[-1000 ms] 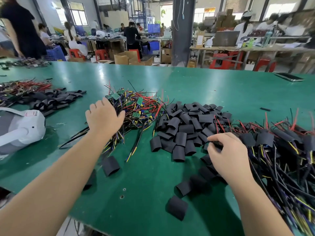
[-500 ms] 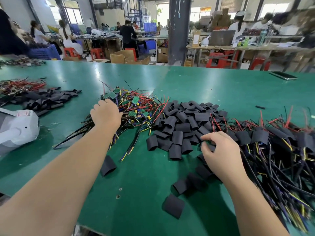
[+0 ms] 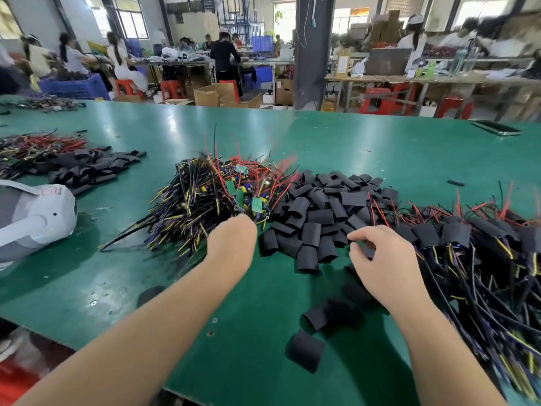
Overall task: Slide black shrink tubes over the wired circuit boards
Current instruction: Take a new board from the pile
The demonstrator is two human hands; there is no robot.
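A heap of wired circuit boards [image 3: 228, 191], small green boards with red, yellow and black leads, lies mid-table. My left hand [image 3: 234, 241] is at the heap's near right edge, fingers curled under into the wires, gripping a wired board there. To the right sits a pile of black shrink tubes [image 3: 319, 212]. My right hand [image 3: 383, 262] is over the pile's near right side and pinches one black tube [image 3: 367, 251] between thumb and fingers. Sleeved boards [image 3: 468, 247] with trailing wires are stacked at the far right.
Loose tubes [image 3: 306, 350] lie near the green table's front edge [image 3: 123, 326]. A white headset [image 3: 32, 218] rests at the left, with another heap of tubes [image 3: 87, 168] and wires behind it. A phone [image 3: 497, 128] lies far right. People work at benches beyond.
My left hand has moved right along the wire heap to its near right edge and curled into it. My right hand has stayed over the tube pile, now pinching a tube. The view has shifted.
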